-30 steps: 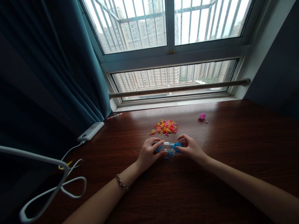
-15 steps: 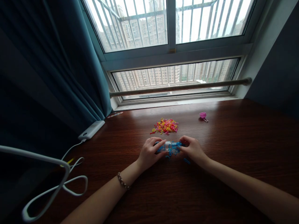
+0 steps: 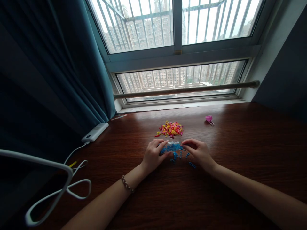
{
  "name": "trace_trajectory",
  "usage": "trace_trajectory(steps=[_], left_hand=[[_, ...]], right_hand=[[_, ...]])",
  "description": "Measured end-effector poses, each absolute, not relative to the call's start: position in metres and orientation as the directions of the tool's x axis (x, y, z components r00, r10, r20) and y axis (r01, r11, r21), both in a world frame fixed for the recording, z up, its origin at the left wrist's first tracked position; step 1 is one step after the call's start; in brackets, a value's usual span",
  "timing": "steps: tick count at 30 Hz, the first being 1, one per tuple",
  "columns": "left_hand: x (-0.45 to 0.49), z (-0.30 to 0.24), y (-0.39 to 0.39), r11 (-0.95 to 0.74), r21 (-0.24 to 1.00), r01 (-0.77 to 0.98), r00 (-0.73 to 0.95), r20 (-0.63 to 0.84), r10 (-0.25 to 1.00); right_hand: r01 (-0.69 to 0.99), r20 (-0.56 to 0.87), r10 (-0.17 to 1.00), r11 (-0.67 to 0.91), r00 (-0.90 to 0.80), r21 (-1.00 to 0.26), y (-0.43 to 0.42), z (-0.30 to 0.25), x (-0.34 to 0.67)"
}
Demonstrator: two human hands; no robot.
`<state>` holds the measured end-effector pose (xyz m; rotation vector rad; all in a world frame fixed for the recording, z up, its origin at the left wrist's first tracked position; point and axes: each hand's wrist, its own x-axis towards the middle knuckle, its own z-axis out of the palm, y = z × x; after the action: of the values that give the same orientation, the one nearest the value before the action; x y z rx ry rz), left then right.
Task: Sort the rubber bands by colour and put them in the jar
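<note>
A small clear plastic box [image 3: 173,143] with blue clip-like pieces in and around it lies on the brown table, tipped toward me. My left hand [image 3: 155,154] is closed around its left end. The fingers of my right hand [image 3: 197,150] are pinched together at the box's right end; what lies between the fingertips is hidden. Several loose blue clips [image 3: 192,165] lie on the table in front of the box and below my right hand. Just behind the box is a pile of red, yellow and pink clips [image 3: 170,129].
A pink cup-shaped item [image 3: 208,118] with a small loop stands at the back right. At the left, a white power bank [image 3: 95,133] has a white cable [image 3: 59,188] running to the front. The window sill [image 3: 153,110] borders the table's far edge, beside a blue curtain [image 3: 96,80].
More blue clips now lie loose in front of the box. My right fingertips have shifted slightly left and up along its right end. My left hand keeps its hold.
</note>
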<state>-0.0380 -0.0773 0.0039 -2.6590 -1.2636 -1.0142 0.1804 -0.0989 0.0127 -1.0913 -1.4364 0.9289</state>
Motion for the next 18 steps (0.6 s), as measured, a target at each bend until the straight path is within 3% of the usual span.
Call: trace_trajectory(steps=[4, 9, 13, 18], left_hand=[[-0.037, 0.006, -0.078, -0.609, 0.438, 0.662, 0.286, 0.603, 0.744], [-0.039, 0.002, -0.076, -0.498, 0.721, 0.482, 0.064, 0.538, 0.841], [-0.04, -0.002, -0.074, -0.501, 0.768, 0.399, 0.026, 0.537, 0.843], [-0.039, -0.001, -0.074, -0.532, 0.736, 0.418, 0.07, 0.558, 0.827]], right_hand=[[0.065, 0.273, 0.962, 0.273, -0.012, -0.96, -0.097, 0.011, 0.182], [0.283, 0.328, 0.916, 0.386, -0.233, -0.878, -0.097, 0.007, 0.182], [0.436, 0.381, 0.8, 0.581, -0.464, -0.687, -0.093, 0.002, 0.182], [0.527, 0.318, 0.695, 0.705, -0.645, -0.474, -0.093, 0.001, 0.177]])
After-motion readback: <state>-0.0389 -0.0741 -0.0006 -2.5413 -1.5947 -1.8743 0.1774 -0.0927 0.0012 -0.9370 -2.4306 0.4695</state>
